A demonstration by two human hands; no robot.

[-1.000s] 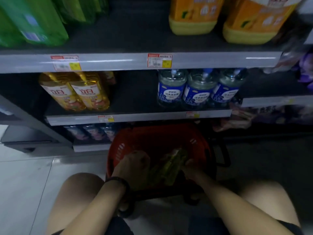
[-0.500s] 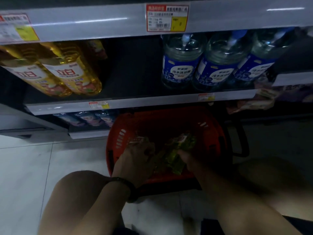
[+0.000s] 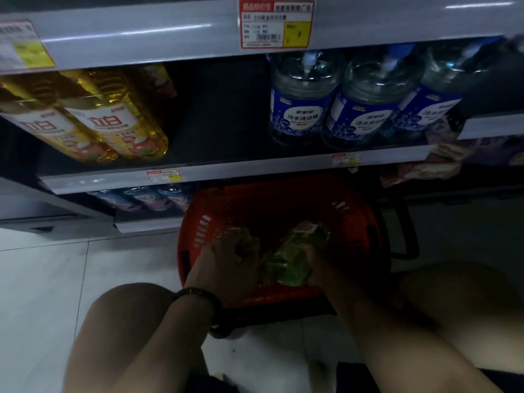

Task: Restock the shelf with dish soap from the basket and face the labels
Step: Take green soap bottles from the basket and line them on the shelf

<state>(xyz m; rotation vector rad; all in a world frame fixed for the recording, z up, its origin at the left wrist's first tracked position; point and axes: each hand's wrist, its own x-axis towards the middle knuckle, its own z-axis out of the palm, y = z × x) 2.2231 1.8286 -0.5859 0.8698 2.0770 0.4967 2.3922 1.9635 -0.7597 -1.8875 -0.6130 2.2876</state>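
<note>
Hardly shifted, left hand [image 3: 224, 265] grips one green bottle [image 3: 248, 241], right hand [image 3: 315, 254] the labelled green bottle [image 3: 293, 260], both inside the basket [image 3: 365, 222] rim; bare shelf [image 3: 221, 131] lies open between yellow bottles [image 3: 119, 129] and blue-labelled bottles [image 3: 297, 112].

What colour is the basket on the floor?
The basket is red, seen best in the head view.
</note>
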